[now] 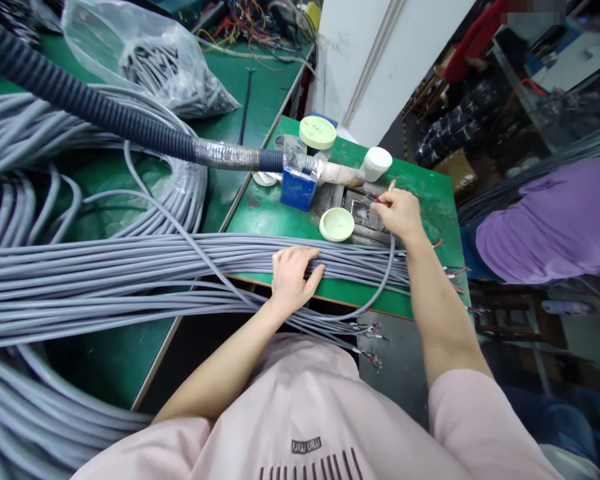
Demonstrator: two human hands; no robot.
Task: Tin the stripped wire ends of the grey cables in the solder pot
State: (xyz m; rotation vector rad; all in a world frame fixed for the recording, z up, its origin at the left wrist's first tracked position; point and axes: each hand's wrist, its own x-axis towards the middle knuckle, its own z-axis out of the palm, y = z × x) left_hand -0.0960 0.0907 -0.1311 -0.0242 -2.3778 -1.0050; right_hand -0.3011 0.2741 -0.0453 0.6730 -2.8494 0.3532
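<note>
My right hand [400, 212] pinches the end of a grey cable [387, 270], whose thin coloured wires point left. Those wire ends are just over a square pot of shiny molten-looking metal [363, 212], like a solder pot; whether they touch it I cannot tell. From the hand the cable loops down and back to the left. My left hand [295, 277] lies across a thick bundle of grey cables [220, 257], fingers on top and thumb apart. At the right, several cable ends with stripped coloured wires [455, 273] stick out past my right forearm.
A yellowish dish [337, 225], a white jar [378, 163] and a round lid [317, 132] surround the pot. A ribbed hose [145, 137] crosses to a blue box [299, 190]. Coiled cables [190, 193] and a plastic bag [150, 60] lie left. A person in purple [555, 220] is at right.
</note>
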